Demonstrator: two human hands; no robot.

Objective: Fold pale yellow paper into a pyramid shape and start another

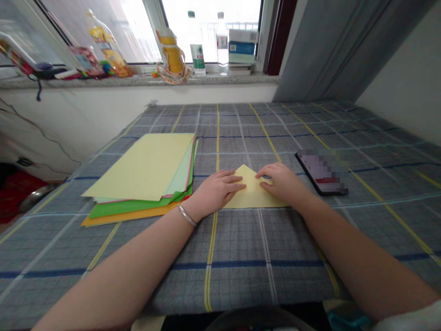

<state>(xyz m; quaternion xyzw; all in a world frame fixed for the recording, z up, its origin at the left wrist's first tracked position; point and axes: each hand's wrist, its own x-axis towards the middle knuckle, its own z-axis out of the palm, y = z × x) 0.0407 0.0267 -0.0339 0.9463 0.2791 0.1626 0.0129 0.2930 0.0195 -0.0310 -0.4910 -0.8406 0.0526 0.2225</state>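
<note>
A folded sheet of yellow paper [248,195] lies on the checked cloth in front of me, its top coming to a point and its lower edge straight. My left hand [220,186] rests on its left side, fingers stretched out flat and a silver bangle at the wrist. On the right side of the paper, my right hand [280,181] touches it with slightly bent fingers held apart. Parts of the paper's sloping sides are hidden under both hands. To the left sits a stack of coloured paper [144,161], pale yellow on top, with green, pink and orange sheets showing beneath.
A phone [320,177] lies to the right of my right hand. The grey checked cloth [237,257] covers the surface. Along the windowsill [134,82] stand bottles, a yellow cup [174,57], a white-and-green tube [198,59] and stacked boxes [242,48]. A grey curtain [324,50] hangs at right.
</note>
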